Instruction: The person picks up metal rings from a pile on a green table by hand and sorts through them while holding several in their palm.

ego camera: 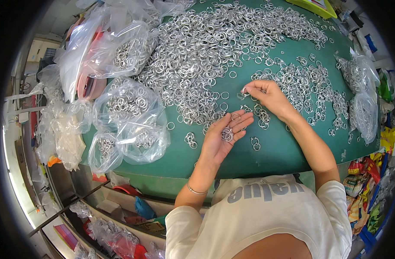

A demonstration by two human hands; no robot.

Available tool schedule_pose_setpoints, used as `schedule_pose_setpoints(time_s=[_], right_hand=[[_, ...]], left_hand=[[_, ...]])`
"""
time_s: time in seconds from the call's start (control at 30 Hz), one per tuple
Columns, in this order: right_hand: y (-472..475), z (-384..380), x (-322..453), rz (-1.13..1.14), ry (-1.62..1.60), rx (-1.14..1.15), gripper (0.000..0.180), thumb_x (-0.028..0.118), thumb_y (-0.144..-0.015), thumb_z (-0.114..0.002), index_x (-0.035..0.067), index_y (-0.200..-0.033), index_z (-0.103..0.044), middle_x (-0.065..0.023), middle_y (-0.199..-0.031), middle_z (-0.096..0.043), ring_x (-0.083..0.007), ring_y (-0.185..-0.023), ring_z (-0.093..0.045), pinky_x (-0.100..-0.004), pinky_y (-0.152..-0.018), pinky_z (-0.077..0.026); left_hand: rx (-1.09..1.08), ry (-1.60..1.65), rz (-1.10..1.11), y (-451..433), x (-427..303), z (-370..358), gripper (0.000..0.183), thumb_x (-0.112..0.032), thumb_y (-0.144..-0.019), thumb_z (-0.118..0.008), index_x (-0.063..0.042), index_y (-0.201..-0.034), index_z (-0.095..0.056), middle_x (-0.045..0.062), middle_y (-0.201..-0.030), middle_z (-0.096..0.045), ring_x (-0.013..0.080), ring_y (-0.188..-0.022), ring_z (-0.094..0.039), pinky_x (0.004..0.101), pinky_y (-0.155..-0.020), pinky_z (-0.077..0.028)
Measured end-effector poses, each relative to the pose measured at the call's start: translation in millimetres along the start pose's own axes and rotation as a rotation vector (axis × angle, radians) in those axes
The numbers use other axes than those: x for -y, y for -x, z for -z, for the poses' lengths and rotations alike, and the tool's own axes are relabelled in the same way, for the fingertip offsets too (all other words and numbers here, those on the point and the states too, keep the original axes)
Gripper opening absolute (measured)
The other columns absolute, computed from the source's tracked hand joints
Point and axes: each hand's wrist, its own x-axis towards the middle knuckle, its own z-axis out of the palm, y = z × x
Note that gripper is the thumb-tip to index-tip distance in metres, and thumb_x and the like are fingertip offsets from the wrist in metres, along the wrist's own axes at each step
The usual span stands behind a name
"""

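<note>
My left hand [218, 137] is palm up over the green table [284, 155], with several silver metal rings [227, 134] in its cupped palm. One more ring [236, 117] lies across its fingers. Up and to the right, my right hand [265, 95] pinches a silver ring [244, 91] between thumb and fingertips. Just below that hand is a small cluster of rings [262, 116] on the table. A large heap of similar rings [197, 61] spreads behind my left hand, and a looser pile [301, 84] lies beyond my right wrist.
Clear plastic bags of rings [129, 103] crowd the table's left side, near a pink container [92, 85]. More bagged rings [364, 110] sit at the right edge. A yellow-green basket [317, 8] stands at the far right. Below the table's front edge is an open drawer [119, 202].
</note>
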Motion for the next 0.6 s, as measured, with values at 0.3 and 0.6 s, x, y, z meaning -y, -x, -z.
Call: schedule_pose_setpoints(time_s=[0.3, 0.6], right_hand=[[16.8, 13.8, -1.0, -0.346, -0.883, 0.244, 0.038, 0.027, -0.094, -0.044, -0.004, -0.113, -0.054, -0.0079, -0.093, -0.058, -0.0156, -0.082, -0.054, -0.0283, -0.074, -0.045], [28.2, 8.6, 0.8, -0.385, -1.160, 0.305, 0.045, 0.028, -0.094, -0.039, -0.008, -0.118, -0.047, -0.0175, -0.113, -0.055, -0.0267, -0.106, -0.052, -0.0370, -0.096, -0.040]], left_hand=[[-0.042, -0.085, -0.041, 1.8, 1.8, -1.4, 0.037, -0.020, -0.095, -0.039, 0.008, -0.118, -0.046, 0.022, -0.114, -0.056, 0.0268, -0.105, -0.058, 0.0273, -0.073, -0.053], [0.063, -0.243, -0.131, 0.9, 6.7, 12.2, 0.029, -0.023, -0.093, -0.048, 0.003, -0.105, -0.055, 0.015, -0.095, -0.064, 0.0165, -0.083, -0.064, 0.0196, -0.053, -0.046]])
